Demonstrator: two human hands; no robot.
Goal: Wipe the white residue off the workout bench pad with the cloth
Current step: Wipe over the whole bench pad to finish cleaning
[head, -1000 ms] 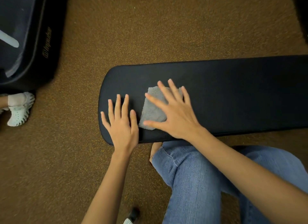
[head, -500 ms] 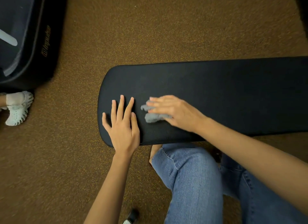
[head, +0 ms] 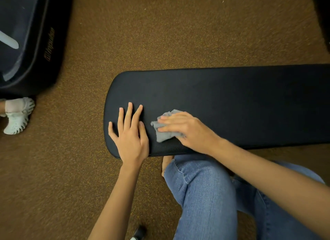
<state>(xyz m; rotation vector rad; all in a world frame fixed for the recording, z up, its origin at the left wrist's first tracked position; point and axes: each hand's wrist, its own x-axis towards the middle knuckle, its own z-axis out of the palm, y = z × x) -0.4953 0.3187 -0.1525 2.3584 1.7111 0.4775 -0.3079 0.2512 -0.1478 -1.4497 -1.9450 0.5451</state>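
Observation:
The black workout bench pad [head: 232, 96] runs from the centre to the right edge, with its rounded end on the left. I see no white residue on it. A small grey cloth [head: 163, 135] lies bunched up on the pad near its front edge. My right hand [head: 185, 130] lies over the cloth and holds it between fingers and thumb against the pad. My left hand [head: 131, 134] rests flat on the pad's rounded end, fingers straight and spread, just left of the cloth.
My knee in blue jeans [head: 201, 189] is tucked under the pad's front edge. Brown speckled carpet [head: 160, 34] surrounds the bench. A dark machine base [head: 32, 43] stands at the top left, and another person's foot in a white shoe [head: 17, 116] is beside it.
The cloth lay flat under my spread right hand; it is now bunched in that hand and has shifted toward the pad's front edge. My left hand has barely moved.

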